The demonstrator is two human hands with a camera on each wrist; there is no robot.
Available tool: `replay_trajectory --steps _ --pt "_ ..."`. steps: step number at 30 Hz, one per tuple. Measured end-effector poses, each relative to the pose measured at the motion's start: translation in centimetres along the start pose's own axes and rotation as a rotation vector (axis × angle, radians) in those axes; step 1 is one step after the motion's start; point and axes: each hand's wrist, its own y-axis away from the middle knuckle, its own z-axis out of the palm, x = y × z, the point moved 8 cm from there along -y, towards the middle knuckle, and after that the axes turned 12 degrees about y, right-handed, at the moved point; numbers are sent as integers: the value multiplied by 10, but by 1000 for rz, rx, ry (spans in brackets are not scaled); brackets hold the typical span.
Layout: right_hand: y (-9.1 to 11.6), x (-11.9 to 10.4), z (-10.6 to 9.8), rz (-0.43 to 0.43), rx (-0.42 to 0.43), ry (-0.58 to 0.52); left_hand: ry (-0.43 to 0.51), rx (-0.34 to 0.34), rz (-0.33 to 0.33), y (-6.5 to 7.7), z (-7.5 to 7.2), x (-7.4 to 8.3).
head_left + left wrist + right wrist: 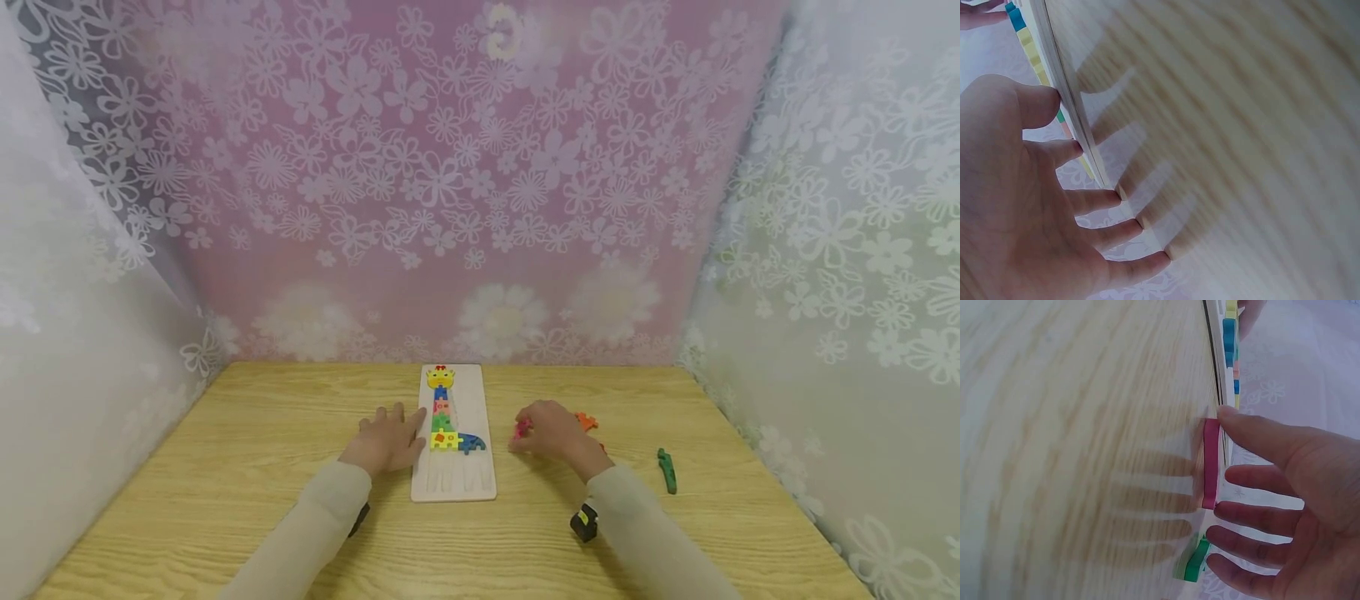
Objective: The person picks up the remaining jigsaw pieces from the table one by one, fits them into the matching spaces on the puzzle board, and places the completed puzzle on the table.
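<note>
A giraffe puzzle on a pale wooden board point(468, 400) has its head, neck, a yellow body piece and a blue rear piece set in; bare leg recesses show below. My left hand point(384, 442) lies spread along the board's left edge, thumb and index fingertips right at the rim in the left wrist view. Right of the board, my right hand point(555, 432) pinches a pink puzzle piece point(1210, 464) low over the wood, thumb at one end, middle fingertip at the other. Beside the ring and little fingertips lies a green piece point(1196, 561).
An orange piece point(587, 421) lies behind the right hand, with a bit of red point(602, 449) showing near the wrist. Farther right is a dark green piece point(667, 471). Flowered curtains point(480, 208) enclose the wooden table point(285, 417) at the back and sides.
</note>
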Motion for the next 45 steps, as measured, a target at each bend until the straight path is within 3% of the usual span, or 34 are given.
replay_trajectory --steps 23,39,45 --pt "-5 -5 1 -97 15 -30 5 15 4 0 -2 -1" --pt "-4 -35 -11 -70 11 -117 11 10 4 -1 -1 -3" --pt "-3 -47 -12 -115 12 -140 8 11 3 -1 -1 -1"
